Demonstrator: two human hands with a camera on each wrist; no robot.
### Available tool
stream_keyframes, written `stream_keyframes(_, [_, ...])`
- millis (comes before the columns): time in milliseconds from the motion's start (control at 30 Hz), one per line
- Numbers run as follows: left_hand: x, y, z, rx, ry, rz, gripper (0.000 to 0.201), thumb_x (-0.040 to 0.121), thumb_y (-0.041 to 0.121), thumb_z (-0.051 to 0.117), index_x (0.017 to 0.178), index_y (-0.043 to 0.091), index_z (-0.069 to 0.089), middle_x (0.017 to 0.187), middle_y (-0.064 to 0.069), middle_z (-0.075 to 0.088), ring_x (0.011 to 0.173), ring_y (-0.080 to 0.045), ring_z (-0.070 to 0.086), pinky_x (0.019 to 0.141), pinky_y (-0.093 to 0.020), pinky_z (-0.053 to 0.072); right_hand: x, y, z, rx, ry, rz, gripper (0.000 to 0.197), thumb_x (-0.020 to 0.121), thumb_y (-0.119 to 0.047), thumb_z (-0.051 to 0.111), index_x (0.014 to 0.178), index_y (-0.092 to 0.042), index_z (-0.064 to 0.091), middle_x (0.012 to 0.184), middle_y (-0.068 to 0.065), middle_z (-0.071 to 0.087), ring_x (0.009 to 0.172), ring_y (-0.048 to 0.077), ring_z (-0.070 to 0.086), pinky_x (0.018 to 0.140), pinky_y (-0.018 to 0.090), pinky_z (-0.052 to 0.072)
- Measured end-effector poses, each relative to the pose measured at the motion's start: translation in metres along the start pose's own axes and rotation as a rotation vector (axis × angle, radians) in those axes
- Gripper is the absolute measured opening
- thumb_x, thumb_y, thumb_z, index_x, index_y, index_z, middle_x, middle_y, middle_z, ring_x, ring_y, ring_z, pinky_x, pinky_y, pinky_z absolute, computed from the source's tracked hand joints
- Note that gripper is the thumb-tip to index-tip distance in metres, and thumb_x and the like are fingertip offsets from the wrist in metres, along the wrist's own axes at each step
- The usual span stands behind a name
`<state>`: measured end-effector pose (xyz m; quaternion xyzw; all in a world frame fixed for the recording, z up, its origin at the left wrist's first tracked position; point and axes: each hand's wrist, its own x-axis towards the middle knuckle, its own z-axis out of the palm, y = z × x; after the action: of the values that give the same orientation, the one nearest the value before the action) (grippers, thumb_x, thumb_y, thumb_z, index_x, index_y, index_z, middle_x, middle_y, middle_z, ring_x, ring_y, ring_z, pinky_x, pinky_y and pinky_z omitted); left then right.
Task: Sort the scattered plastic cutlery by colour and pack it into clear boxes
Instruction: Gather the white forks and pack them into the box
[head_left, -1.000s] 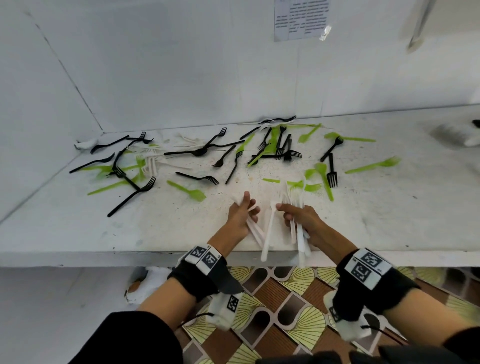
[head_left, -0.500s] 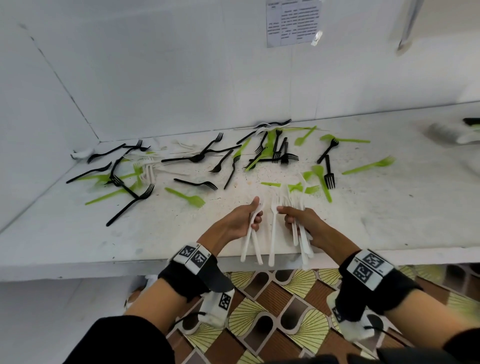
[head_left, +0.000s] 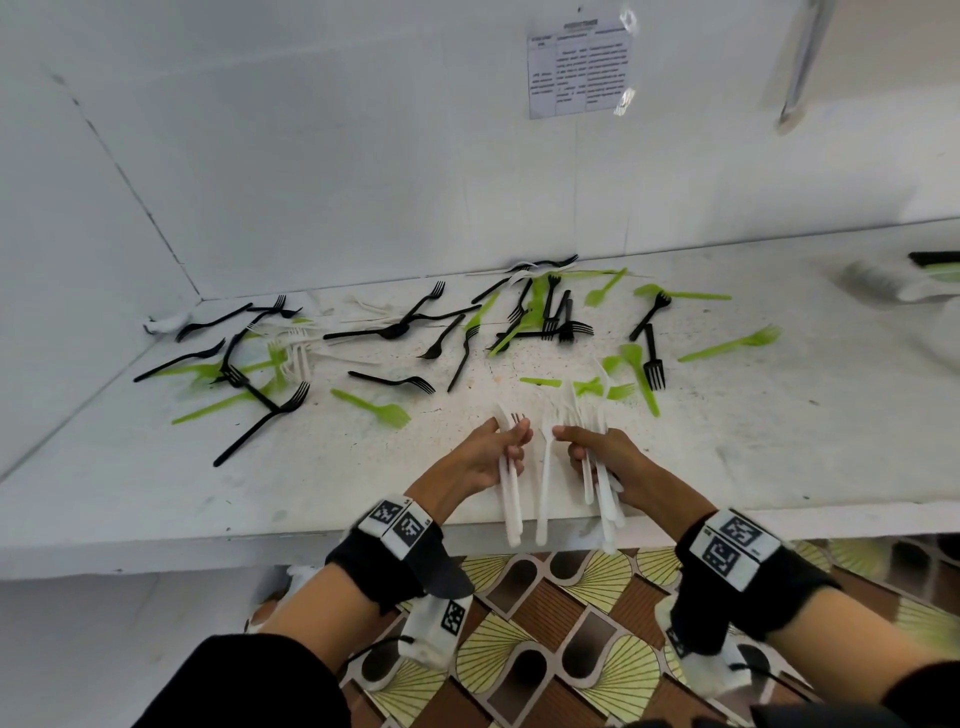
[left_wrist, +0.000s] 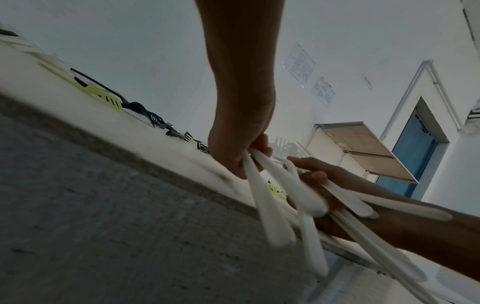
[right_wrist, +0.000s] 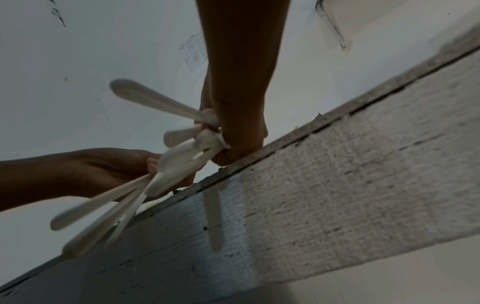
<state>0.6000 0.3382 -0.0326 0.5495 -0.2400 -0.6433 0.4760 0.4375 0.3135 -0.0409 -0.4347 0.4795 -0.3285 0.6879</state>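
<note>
White forks (head_left: 511, 499) now upright in left hand (head_left: 485, 460), right hand (head_left: 605, 454) alongside, both hands clamped on bundles.

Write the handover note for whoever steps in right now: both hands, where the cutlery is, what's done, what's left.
Left hand: grips a few white pieces at the counter's front edge, handles hanging over it.
Right hand: grips a bigger white bundle, also overhanging the edge.
Black forks and green pieces lie mixed across the counter; some white pieces remain in the left pile.
Done: part of the white cutlery is in hand.
Left: merge the two bundles, collect the remaining white, sort black and green, box everything. No clear box can be made out; blurred items sit at far right.
</note>
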Motion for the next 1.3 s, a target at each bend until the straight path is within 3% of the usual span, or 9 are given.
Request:
stream_keyframes(67, [0.0,0.001,0.0,0.019,-0.004,0.008,0.007,0.097,0.023,0.048,0.098,0.016,0.048,0.078,-0.001,0.048,0.035,0.0,0.037,0.039,-0.013,0.04,0.0,0.0,0.0,-0.006,0.0,-0.002,0.024,0.081,-0.017,0.07,0.063,-0.013,0.055,0.043,-0.003,0.049,0.035,0.007,0.043,0.037,0.017,0.037])
stream_keyframes(167, [0.0,0.004,0.0,-0.016,-0.059,-0.068,0.024,0.1,0.037,0.036,0.103,0.016,0.047,0.077,-0.003,0.048,0.038,-0.004,0.038,0.041,-0.015,0.04,0.001,0.001,0.0,0.004,-0.003,0.0,0.018,0.081,-0.016,0.07,0.069,-0.012,0.058,0.044,-0.003,0.05,0.036,0.007,0.044,0.038,0.017,0.038])
stream_keyframes(300, [0.002,0.006,-0.001,-0.039,-0.066,-0.066,0.011,0.102,0.008,0.033,0.106,0.01,0.043,0.082,-0.007,0.049,0.051,-0.008,0.043,0.045,-0.016,0.046,0.001,0.001,-0.001,0.001,0.0,0.003,0.018,0.081,-0.017,0.07,0.07,-0.011,0.057,0.044,-0.003,0.05,0.035,0.007,0.044,0.037,0.017,0.038])
stream_keyframes(467, [0.001,0.003,0.0,-0.076,-0.052,-0.093,0.021,0.098,-0.002,0.027,0.092,-0.001,0.047,0.078,-0.009,0.046,0.06,-0.011,0.046,0.039,-0.014,0.042,0.001,0.001,-0.002,-0.011,-0.024,0.01,0.019,0.081,-0.017,0.07,0.069,-0.012,0.057,0.044,-0.003,0.05,0.034,0.007,0.044,0.036,0.017,0.037])
stream_keyframes(633, [0.005,-0.005,0.008,-0.097,-0.011,0.027,0.021,0.097,-0.004,0.03,0.106,0.009,0.044,0.085,-0.007,0.048,0.041,-0.005,0.046,0.036,-0.013,0.036,0.001,0.0,-0.002,-0.093,-0.056,0.011,0.031,0.081,-0.019,0.07,0.057,-0.013,0.051,0.043,-0.004,0.049,0.033,0.007,0.041,0.037,0.017,0.036])
stream_keyframes(800, [0.0,-0.01,0.014,-0.149,-0.091,0.005,0.017,0.098,0.022,0.046,0.096,0.009,0.057,0.077,-0.002,0.052,0.045,-0.004,0.044,0.04,-0.013,0.038,0.003,0.001,-0.001,-0.128,-0.059,-0.01,0.032,0.082,-0.018,0.069,0.055,-0.012,0.053,0.041,-0.004,0.049,0.034,0.007,0.043,0.039,0.017,0.038])
stream_keyframes(1000, [0.003,-0.015,0.015,0.001,-0.04,0.093,0.012,0.093,0.005,0.053,0.081,0.006,0.055,0.06,-0.001,0.051,0.043,-0.004,0.046,0.045,-0.015,0.041,0.003,0.004,0.001,-0.161,-0.04,-0.071,0.029,0.084,-0.018,0.068,0.059,-0.011,0.055,0.041,-0.005,0.051,0.035,0.005,0.046,0.04,0.015,0.039])
stream_keyframes(1167, [0.004,-0.013,0.016,0.061,0.001,0.128,0.011,0.094,0.005,0.051,0.084,0.009,0.051,0.072,-0.003,0.049,0.058,-0.008,0.045,0.044,-0.014,0.039,0.003,0.005,0.001,-0.132,0.001,-0.077,0.028,0.083,-0.018,0.069,0.06,-0.011,0.055,0.043,-0.004,0.052,0.034,0.005,0.045,0.04,0.016,0.039])
stream_keyframes(1300, [0.006,-0.013,0.018,0.035,0.006,0.15,0.007,0.095,0.011,0.051,0.088,0.012,0.048,0.076,-0.001,0.051,0.062,-0.009,0.048,0.049,-0.016,0.04,0.001,-0.001,-0.003,-0.07,-0.093,0.008,0.032,0.084,-0.018,0.067,0.055,-0.012,0.054,0.044,-0.003,0.051,0.034,0.008,0.044,0.037,0.017,0.038])
